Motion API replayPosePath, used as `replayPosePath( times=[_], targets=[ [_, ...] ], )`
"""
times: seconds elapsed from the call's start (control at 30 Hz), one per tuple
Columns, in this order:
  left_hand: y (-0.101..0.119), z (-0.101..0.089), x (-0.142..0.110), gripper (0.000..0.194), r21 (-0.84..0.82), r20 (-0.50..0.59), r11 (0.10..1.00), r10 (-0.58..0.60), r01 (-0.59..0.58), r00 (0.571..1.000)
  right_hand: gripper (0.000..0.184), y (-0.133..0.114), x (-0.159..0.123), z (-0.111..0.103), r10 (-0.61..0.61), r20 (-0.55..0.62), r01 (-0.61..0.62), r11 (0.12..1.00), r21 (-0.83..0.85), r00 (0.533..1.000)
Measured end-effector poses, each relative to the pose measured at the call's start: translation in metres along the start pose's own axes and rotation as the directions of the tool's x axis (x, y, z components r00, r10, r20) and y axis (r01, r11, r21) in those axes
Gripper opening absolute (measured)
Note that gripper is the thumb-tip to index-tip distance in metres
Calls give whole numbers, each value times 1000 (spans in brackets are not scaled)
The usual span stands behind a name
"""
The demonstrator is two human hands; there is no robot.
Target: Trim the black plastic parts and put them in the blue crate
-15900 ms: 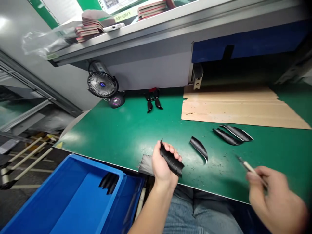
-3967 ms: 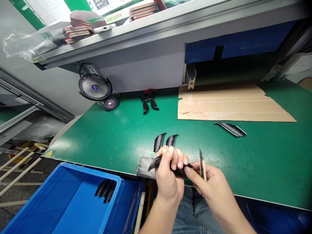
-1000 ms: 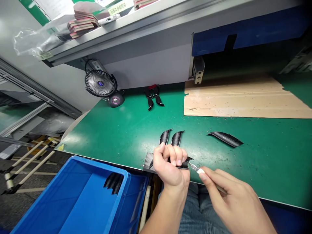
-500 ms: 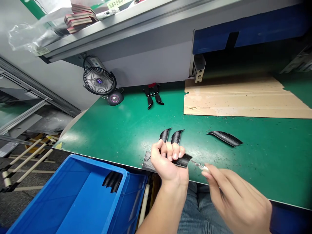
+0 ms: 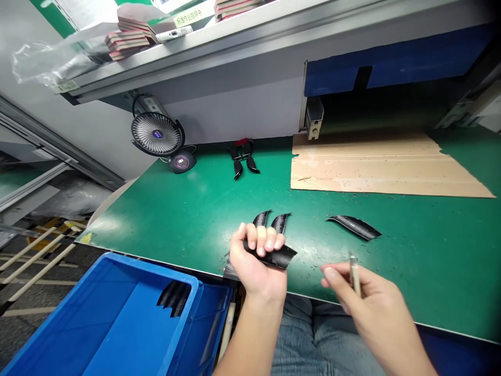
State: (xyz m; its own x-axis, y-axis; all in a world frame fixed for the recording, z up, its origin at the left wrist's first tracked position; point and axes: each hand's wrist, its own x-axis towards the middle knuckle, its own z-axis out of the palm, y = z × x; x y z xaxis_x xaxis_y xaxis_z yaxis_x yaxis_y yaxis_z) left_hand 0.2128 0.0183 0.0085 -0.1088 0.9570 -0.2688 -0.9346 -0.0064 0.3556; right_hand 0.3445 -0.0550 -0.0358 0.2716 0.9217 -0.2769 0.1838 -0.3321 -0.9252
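My left hand (image 5: 258, 274) is closed around a curved black plastic piece (image 5: 282, 257), palm up, at the front edge of the table. The piece's right end sticks out past my fingers. To the right, my right hand (image 5: 378, 308) grips a slim pale-handled craft knife (image 5: 355, 279), its metal end upward and apart from the piece. Just behind my left hand lie two similar black pieces, a left one (image 5: 262, 218) and a right one (image 5: 281, 223). Another longer black piece (image 5: 354, 226) rests farther right.
A blue bin (image 5: 117, 313) with several black pieces (image 5: 174, 298) stands at the lower left. On the green table (image 5: 188, 209) are a small fan (image 5: 157, 133), black-and-red clippers (image 5: 243, 156) and a cardboard sheet (image 5: 383, 164). A metal shelf (image 5: 219, 55) hangs overhead.
My right hand has drawn the knife away from the black piece and turned its metal end upward. My left hand still holds the piece, now rotated slightly.
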Motion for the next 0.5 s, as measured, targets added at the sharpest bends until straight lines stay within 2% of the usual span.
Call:
replayPosePath(
  times=[0.1, 0.23, 0.33, 0.4, 0.5],
  targets=[
    [8, 0, 10, 38, -139, -105, 986, -108, 93, 989, 42, 11, -3, -8, 20, -88, -21, 1000, -1, 996],
    [3, 2, 9, 37, -165, -108, 976, -164, 145, 981, 38, 11, -3, -8, -44, -78, 40, 998, -50, 996],
    [-8, 5, 5, 36, -106, -65, 981, -172, 165, 983, 38, 2, -2, -2, -179, -153, 156, 976, -152, 972],
    [-18, 3, 3, 35, -27, -31, 976, -217, 217, 976, 37, -1, 0, 1, -270, -198, 229, 951, -207, 942],
    [-33, -12, -1, 27, 106, -33, 955, -276, 278, 961, 30, 9, 9, -4, -315, -142, 271, 926, -262, 939]
  ],
)
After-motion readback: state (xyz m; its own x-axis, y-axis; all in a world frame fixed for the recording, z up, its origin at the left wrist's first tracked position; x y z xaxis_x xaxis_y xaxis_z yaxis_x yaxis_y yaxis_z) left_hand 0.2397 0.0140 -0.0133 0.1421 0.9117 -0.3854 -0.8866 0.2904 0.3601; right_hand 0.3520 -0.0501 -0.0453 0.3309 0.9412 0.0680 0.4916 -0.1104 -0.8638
